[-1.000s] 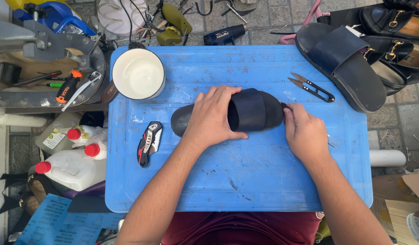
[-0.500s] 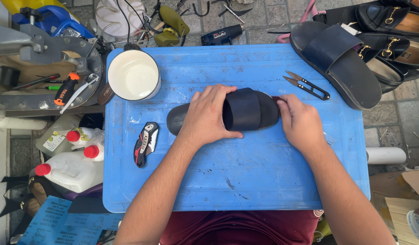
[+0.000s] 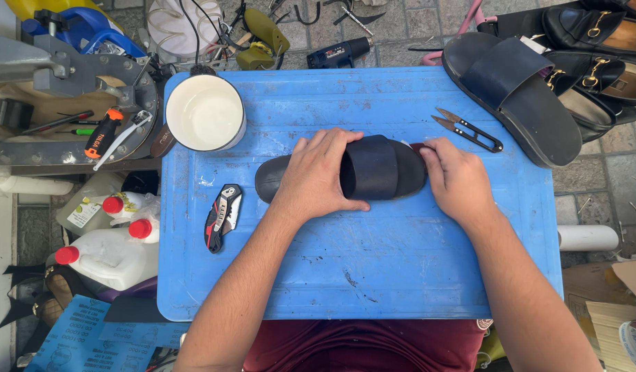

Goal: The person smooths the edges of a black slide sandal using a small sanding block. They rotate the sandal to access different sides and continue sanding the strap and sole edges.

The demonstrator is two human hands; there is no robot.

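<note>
Scuffed blue plastic table, dark navy leather slide sandal lying sideways at its centre, left hand spread flat over the sandal's heel half, thumb under the strap, right hand curled, pressing its toe end, red-and-black folding utility knife left of the sandal, black thread snips beyond its toe, white enamel pot at the far left corner

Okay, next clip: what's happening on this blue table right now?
A person is working on a dark slide sandal lying across the middle of a blue table. The left hand lies flat over the sandal's middle, pressing it down, while the right hand grips its end. A white bowl sits at the far left corner, small thread snips lie to the right, and a folding utility knife rests to the left. A matching sandal hangs over the table's far right corner.
</note>
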